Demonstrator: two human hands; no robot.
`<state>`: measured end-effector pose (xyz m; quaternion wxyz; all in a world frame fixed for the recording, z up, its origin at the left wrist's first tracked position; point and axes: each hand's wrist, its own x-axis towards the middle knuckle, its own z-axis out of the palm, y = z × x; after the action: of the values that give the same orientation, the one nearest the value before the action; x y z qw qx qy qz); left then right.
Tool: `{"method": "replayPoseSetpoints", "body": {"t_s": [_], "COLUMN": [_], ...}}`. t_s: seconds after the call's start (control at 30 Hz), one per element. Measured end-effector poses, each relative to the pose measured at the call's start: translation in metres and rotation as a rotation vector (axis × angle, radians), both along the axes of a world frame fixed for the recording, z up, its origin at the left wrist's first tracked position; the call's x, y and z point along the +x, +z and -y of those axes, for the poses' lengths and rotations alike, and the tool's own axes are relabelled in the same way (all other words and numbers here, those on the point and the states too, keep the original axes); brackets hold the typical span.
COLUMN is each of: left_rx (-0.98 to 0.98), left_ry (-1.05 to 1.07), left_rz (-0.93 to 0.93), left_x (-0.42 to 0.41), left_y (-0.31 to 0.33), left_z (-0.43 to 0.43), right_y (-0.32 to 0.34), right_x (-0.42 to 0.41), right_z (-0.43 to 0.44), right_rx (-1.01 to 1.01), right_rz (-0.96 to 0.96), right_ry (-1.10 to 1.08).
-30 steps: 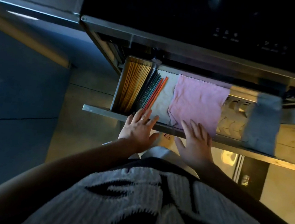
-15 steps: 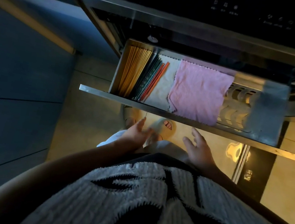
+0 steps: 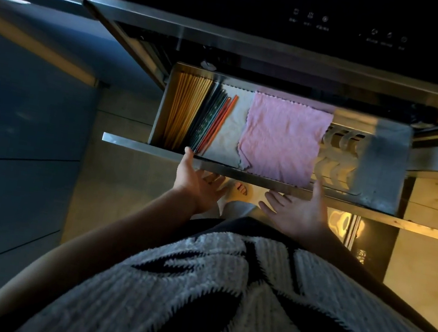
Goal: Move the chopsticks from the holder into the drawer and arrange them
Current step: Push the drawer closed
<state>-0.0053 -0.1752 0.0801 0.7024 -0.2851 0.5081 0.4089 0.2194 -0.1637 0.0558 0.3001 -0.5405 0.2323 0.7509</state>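
A steel drawer (image 3: pixel 239 170) stands pulled out under a dark appliance. Along its left side lie yellow wooden chopsticks (image 3: pixel 185 110), then dark green ones (image 3: pixel 206 120) and orange-red ones (image 3: pixel 219 122), all parallel. My left hand (image 3: pixel 198 184) is palm-up just below the drawer's front lip, fingers spread, its thumb tip touching the lip near the dark chopsticks. My right hand (image 3: pixel 298 211) is also palm-up below the lip, fingers apart, with its thumb against the edge. Neither holds anything. No chopstick holder is in view.
A white cloth (image 3: pixel 231 128) and a pink cloth (image 3: pixel 283 138) lie in the drawer's middle. A pale plastic rack (image 3: pixel 337 154) fills its right part. The black appliance panel (image 3: pixel 317 22) overhangs the drawer. Blue cabinet fronts (image 3: pixel 19 137) are at left.
Both hands left the drawer's front edge, dropped below it, and have now come back up palm-up with thumbs at the lip. The view shifted slightly.
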Motion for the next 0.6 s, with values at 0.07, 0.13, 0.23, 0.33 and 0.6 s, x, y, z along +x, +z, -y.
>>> {"method": "replayPoseSetpoints", "body": {"t_s": [0.07, 0.13, 0.23, 0.33, 0.6], "left_rx": [-0.002, -0.002, -0.007, 0.041, 0.153], "left_ry": [0.049, 0.084, 0.131, 0.16, 0.166], "left_rz": [0.033, 0.045, 0.06, 0.11, 0.14], "left_x": [-0.002, -0.004, -0.008, -0.011, -0.017], "left_y": [-0.001, 0.0, -0.003, -0.005, -0.013], "left_z": [-0.004, -0.01, -0.024, -0.04, -0.085], "right_y": [0.003, 0.006, 0.007, 0.009, 0.009], "right_x": [0.001, 0.0, -0.004, -0.009, -0.026], "right_z": [-0.007, -0.013, -0.025, -0.041, -0.088], "right_rx": [0.002, 0.025, 0.083, 0.134, 0.214], "right_rz": [-0.032, -0.045, -0.066, -0.098, -0.107], "right_ry": [-0.044, -0.069, -0.093, -0.131, -0.207]}}
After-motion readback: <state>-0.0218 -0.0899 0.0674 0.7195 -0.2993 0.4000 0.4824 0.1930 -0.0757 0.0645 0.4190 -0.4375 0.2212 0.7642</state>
